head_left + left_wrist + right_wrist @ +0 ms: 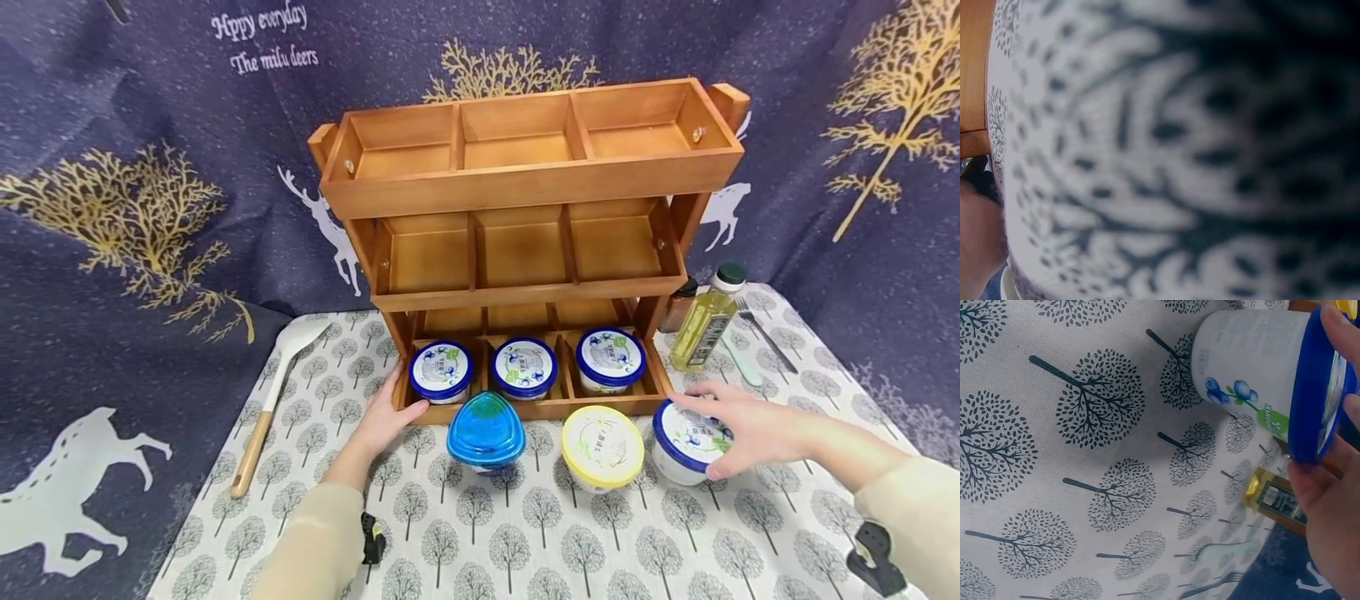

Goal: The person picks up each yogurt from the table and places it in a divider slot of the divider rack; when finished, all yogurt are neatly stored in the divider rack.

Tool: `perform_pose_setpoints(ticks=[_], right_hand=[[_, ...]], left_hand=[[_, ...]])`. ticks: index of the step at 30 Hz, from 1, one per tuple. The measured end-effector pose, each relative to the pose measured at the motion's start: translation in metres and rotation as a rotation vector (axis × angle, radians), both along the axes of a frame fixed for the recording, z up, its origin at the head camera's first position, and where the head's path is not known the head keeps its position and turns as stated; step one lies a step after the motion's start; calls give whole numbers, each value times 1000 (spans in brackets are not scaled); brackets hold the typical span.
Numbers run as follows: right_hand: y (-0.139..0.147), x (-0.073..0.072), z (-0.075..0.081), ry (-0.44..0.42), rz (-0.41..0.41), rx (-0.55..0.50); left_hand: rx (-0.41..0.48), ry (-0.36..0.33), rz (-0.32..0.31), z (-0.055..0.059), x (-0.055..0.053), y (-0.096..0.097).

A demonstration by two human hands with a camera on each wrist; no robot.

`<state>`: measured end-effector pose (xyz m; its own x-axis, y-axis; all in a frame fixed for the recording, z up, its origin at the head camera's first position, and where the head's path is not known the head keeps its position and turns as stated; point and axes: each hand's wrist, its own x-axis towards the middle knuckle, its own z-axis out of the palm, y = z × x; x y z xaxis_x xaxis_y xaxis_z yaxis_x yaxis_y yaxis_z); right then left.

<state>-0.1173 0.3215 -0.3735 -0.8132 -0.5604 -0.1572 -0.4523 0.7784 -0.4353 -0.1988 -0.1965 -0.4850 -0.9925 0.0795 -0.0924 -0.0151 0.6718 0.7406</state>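
Note:
A three-tier wooden rack (528,192) stands at the back of the table. Its lowest tier holds three white tubs with blue lids: a left tub (441,371), a middle tub (524,367) and a right tub (611,358). My left hand (388,414) grips the front left corner of that tier, thumb along the front edge; only part of the hand (982,240) shows in the left wrist view. My right hand (753,425) holds another blue-lidded tub (678,442) by its lid, in front of the rack's right corner. In the right wrist view this tub (1250,369) shows printed blueberries.
A blue-lidded triangular container (486,429) and a yellow-lidded tub (602,447) stand before the rack. At left lies a white spoon with a wooden handle (255,442). Right of the rack are an oil bottle (702,325), a dark-capped jar (677,307), a fork (768,337) and a pale green utensil (742,360).

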Motion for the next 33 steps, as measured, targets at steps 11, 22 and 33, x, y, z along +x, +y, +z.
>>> perform_pose_setpoints(ticks=[11, 22, 33], right_hand=[[6, 1, -12, 141, 2, 3], [5, 2, -16, 227, -18, -31], [1, -1, 14, 431, 15, -97]], left_hand=[[-6, -4, 1, -3, -2, 0], [-1, -18, 4, -4, 0, 1], [-12, -12, 8, -6, -2, -2]])
